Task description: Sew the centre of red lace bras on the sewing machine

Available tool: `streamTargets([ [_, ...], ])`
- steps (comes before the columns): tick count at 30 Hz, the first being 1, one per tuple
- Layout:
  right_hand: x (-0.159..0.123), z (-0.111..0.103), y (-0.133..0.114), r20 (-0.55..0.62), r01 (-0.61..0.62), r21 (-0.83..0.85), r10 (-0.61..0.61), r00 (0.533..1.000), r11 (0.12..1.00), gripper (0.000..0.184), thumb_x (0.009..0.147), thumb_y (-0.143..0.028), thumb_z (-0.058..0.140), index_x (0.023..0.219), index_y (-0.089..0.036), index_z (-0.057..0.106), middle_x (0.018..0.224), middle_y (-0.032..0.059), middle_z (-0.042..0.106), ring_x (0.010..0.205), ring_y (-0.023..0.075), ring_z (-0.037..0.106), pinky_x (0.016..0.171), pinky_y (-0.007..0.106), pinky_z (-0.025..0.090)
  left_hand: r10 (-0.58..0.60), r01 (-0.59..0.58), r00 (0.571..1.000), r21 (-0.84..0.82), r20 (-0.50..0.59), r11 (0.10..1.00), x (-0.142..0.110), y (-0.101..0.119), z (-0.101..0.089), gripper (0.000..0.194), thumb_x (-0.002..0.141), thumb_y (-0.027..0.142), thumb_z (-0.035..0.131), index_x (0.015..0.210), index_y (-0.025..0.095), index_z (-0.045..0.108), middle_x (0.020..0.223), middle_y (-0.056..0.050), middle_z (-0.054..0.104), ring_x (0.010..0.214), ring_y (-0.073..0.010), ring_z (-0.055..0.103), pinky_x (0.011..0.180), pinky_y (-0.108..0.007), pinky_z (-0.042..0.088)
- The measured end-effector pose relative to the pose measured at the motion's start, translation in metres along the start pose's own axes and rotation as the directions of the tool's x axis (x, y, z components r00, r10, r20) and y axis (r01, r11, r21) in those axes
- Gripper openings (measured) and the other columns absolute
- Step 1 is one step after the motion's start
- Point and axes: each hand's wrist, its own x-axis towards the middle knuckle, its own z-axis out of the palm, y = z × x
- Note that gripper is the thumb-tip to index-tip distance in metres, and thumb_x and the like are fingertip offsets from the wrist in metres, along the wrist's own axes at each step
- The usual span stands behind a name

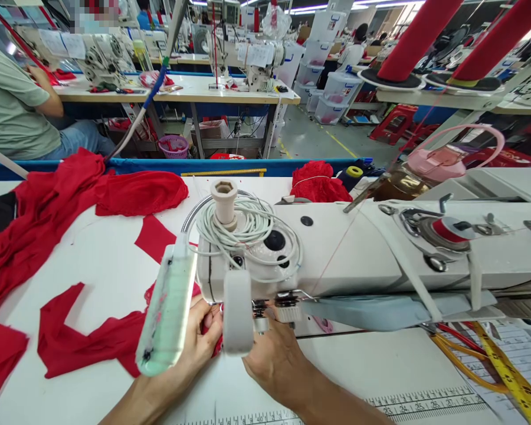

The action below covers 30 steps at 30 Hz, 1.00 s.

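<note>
A white sewing machine [345, 242] reaches in from the right, its head in front of me. Just left of its needle area, my left hand [197, 339] is closed, thumb and fingers pinching red fabric [216, 347]. Part of that cloth trails left across the table as a red strip [101, 342]. To the right of the head, my right hand [277, 354] lies low against the machine bed with curled fingers. The machine head hides its fingertips and whatever they hold. The needle and presser foot are hidden too. A green-tinted clear plate [168, 313] partly covers my left hand.
Red garments [48, 206] pile up on the left, and a red bundle [318, 180] sits behind the machine. Coiled pale cord [256, 221] rests on the head. Orange-handled scissors [469, 366] and a yellow tape measure [508, 372] lie right. Another person [22, 106] sits far left.
</note>
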Motion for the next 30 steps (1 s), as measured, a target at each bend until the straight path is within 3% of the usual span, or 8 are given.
streamTargets([
  [11,-0.008,0.009,-0.003,0.057,-0.008,-0.048,0.011,0.998,0.999,0.020,0.093,-0.009,0.054,0.090,-0.025,0.066,0.065,-0.0005,0.061,0.087,0.0210,0.058,0.105,0.043,0.035,-0.021,0.021,1.000,-0.028,-0.005,0.999,0.002,0.003,0.001,0.035,0.090,0.035,0.044,0.058,0.024,0.034,0.051,0.004,0.047,0.048,-0.0134,0.040,0.049,-0.026,0.030],
  [23,-0.006,0.003,-0.002,0.054,-0.042,-0.003,0.042,0.998,0.999,0.020,0.090,-0.010,0.055,0.096,-0.025,0.067,0.087,0.0039,0.069,0.097,0.0229,0.057,0.102,0.042,0.040,0.023,-0.023,0.999,-0.007,-0.030,1.000,0.001,0.003,0.000,0.033,0.085,0.028,0.047,0.058,0.024,0.029,0.049,0.006,0.040,0.045,-0.0124,0.037,0.046,-0.025,0.027],
  [30,-0.010,0.008,-0.002,0.071,-0.056,-0.042,0.059,0.996,0.998,0.016,0.090,-0.014,0.056,0.093,-0.026,0.067,0.088,0.0040,0.069,0.100,0.0227,0.059,0.100,0.040,0.041,0.043,-0.042,0.997,0.027,-0.059,0.999,0.001,0.005,0.000,0.037,0.090,0.029,0.046,0.059,0.025,0.025,0.050,0.007,0.034,0.045,-0.0115,0.031,0.044,-0.025,0.024],
])
